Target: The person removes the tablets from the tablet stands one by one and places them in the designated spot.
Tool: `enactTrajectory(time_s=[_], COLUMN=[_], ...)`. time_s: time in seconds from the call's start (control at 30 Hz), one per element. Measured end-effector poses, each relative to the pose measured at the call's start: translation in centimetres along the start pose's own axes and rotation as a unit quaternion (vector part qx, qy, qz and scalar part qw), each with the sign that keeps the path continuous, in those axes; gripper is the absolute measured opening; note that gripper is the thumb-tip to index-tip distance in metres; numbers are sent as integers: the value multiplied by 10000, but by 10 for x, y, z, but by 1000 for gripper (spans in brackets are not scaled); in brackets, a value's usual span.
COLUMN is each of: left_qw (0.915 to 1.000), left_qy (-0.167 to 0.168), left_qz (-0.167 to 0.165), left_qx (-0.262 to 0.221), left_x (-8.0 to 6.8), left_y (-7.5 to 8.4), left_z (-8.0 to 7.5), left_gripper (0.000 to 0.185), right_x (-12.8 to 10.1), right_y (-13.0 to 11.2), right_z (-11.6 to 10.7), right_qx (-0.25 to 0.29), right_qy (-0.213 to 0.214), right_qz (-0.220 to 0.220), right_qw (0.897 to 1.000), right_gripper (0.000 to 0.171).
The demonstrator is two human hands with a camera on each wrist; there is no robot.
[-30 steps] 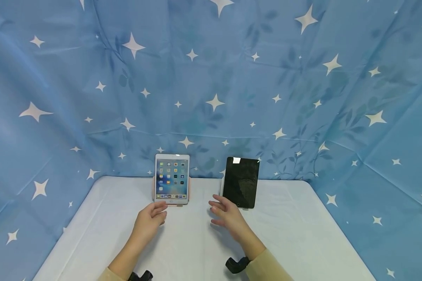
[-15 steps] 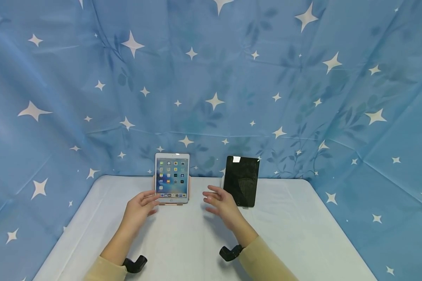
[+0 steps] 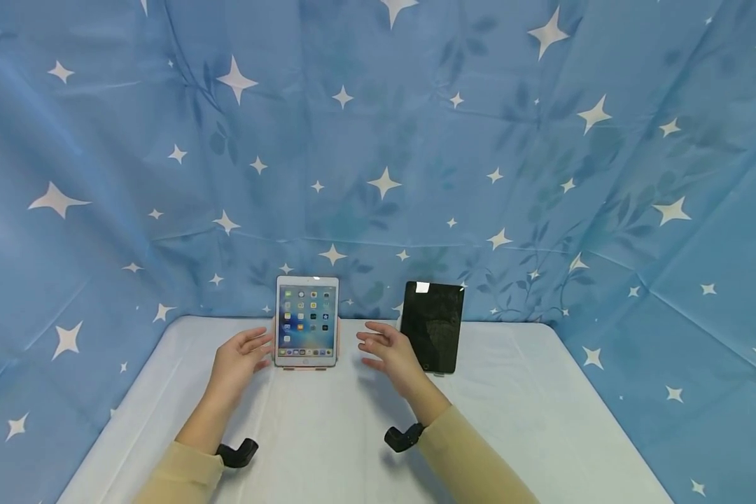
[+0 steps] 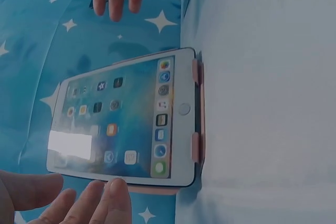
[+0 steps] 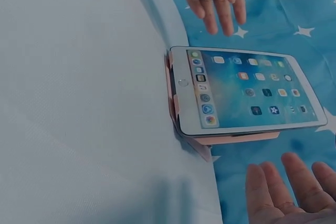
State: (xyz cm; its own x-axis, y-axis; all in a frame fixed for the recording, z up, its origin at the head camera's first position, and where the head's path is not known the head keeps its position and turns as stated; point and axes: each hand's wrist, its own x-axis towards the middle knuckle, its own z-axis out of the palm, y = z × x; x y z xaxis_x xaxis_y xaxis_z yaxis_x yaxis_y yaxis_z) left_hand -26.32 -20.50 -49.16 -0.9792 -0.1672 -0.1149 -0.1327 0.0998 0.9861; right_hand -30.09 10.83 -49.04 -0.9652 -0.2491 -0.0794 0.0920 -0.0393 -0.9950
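1. A white tablet (image 3: 306, 322) stands near the far edge of a white-covered table (image 3: 315, 441), leaning back, its screen lit with rows of app icons. Its lower edge sits behind the two small lips of a pink stand (image 4: 196, 148).
2. The left hand (image 3: 236, 360) is beside the tablet's left edge, fingers loosely extended, holding nothing. The right wrist view shows a gap between its fingertips and the tablet.
3. The right hand (image 3: 390, 353) is in the space between the white tablet and a black tablet (image 3: 433, 329). It is released too, fingers spread and slightly bent, near the white tablet's right edge but apart from it.
4. What looks done: the white tablet is seated on its stand, upright and switched on, and appears to stay there unaided.
5. The black tablet is also propped up, slightly slanted, its screen dark. Its support is mostly hidden, so how firmly it sits cannot be told.
6. What looks left: no hand grips or presses either tablet, and no part lies loose, so the placing seems complete. Any handling of the white tablet from here would first need the hands to close the gaps on both sides.
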Motion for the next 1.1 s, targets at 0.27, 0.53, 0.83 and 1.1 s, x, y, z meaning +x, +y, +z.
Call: enactTrajectory(time_s=[0.27, 0.53, 0.83, 1.1], left_qw=[9999, 9997, 9990, 9982], left_qy=[77, 0, -357, -572], left_qz=[-19, 13, 8, 71], left_qx=[-65, -238, -257, -156], left_x=[13, 31, 49, 58], left_y=[4, 5, 12, 23], left_z=[-10, -18, -28, -30], left_gripper=[51, 54, 59, 61], right_x=[9, 21, 36, 49], right_y=[-6, -11, -20, -28], right_z=[6, 7, 10, 12], right_qx=[-40, -144, -104, -2], right_qy=[102, 4, -31, 118], right_qz=[-37, -19, -5, -99], right_qw=[9999, 9999, 9999, 9999], right_gripper=[46, 46, 47, 48])
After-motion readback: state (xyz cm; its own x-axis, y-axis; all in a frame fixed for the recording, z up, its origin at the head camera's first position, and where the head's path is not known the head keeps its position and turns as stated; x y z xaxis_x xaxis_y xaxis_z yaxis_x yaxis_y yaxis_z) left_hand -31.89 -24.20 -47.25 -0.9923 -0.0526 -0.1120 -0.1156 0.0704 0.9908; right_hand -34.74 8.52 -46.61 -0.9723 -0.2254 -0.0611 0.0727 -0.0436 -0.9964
